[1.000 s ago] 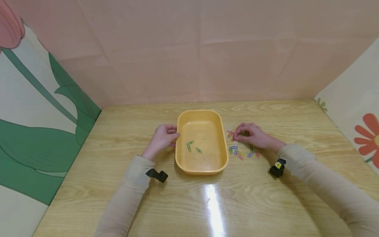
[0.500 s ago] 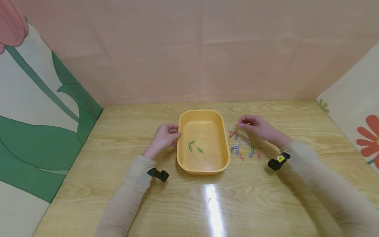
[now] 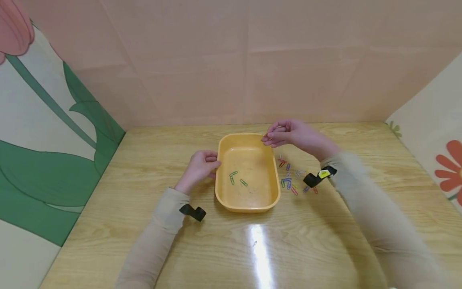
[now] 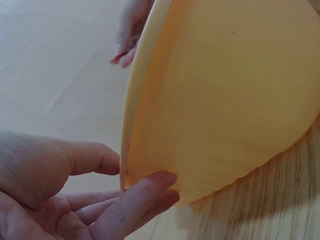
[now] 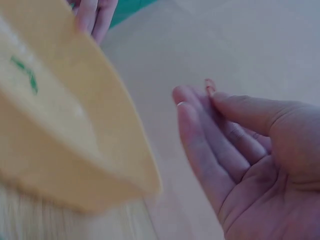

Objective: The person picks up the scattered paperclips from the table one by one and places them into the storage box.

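A yellow plastic tray stands on the wooden table with several green paper clips in it. My left hand grips its left rim, thumb on one side and fingers on the other, as the left wrist view shows. Over the tray's far right corner is my right hand. Between thumb and fingers it pinches a red paper clip, partly hidden by the fingertips. A scatter of coloured paper clips lies on the table to the right of the tray.
The table ends at a pink wall covering at the back. Painted panels rise at both sides. A black wrist strap mount hangs from the right sleeve above some of the loose paper clips.
My right hand has lifted off the loose paper clips with a red one and moved left and away, to the tray's far right corner. My left hand stays on the rim.
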Action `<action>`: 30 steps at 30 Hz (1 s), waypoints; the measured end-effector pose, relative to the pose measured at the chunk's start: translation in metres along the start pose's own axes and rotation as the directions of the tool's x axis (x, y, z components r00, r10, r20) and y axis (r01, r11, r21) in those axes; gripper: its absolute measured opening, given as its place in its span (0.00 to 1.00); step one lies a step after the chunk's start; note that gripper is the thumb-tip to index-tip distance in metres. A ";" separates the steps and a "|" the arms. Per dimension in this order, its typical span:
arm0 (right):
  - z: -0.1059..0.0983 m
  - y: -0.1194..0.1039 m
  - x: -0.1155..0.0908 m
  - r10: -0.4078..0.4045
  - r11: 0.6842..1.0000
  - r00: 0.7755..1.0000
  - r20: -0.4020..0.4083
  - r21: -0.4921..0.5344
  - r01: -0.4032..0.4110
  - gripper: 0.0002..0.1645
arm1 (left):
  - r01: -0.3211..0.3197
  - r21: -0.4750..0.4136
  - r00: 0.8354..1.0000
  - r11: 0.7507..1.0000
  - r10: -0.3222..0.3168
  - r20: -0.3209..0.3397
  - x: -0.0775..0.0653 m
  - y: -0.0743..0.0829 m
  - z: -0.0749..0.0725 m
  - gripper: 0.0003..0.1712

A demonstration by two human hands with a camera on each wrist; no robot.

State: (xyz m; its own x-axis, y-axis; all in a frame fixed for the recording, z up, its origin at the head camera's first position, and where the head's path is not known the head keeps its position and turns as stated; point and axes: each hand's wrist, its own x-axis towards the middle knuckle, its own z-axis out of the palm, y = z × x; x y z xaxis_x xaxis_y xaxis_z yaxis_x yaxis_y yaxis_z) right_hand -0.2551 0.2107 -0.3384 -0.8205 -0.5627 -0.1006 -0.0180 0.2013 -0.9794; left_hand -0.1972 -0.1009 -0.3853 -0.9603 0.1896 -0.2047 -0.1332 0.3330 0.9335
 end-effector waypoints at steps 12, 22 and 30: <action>0.056 -0.012 0.052 0.147 0.985 0.985 0.091 -0.107 -0.137 0.12 | 0.016 -0.008 1.000 1.000 -0.016 -0.013 -0.003 -0.001 -0.001 0.21; 0.082 -0.014 0.062 0.301 0.909 0.941 0.155 -0.346 -0.234 0.15 | 0.003 -0.036 1.000 0.999 -0.003 0.007 -0.001 -0.002 -0.001 0.22; 0.077 -0.009 0.061 0.295 0.889 0.945 0.139 -0.404 -0.218 0.20 | -0.004 -0.052 1.000 0.999 0.005 0.008 -0.001 -0.003 0.000 0.22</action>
State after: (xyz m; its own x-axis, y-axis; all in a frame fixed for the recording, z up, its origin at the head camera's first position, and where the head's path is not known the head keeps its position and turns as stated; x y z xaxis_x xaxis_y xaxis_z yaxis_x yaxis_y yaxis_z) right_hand -0.2611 0.1126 -0.3491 -0.7013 -0.5842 -0.4085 -0.0678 0.6251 -0.7776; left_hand -0.1963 -0.1022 -0.3878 -0.9588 0.1987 -0.2029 -0.1419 0.2835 0.9484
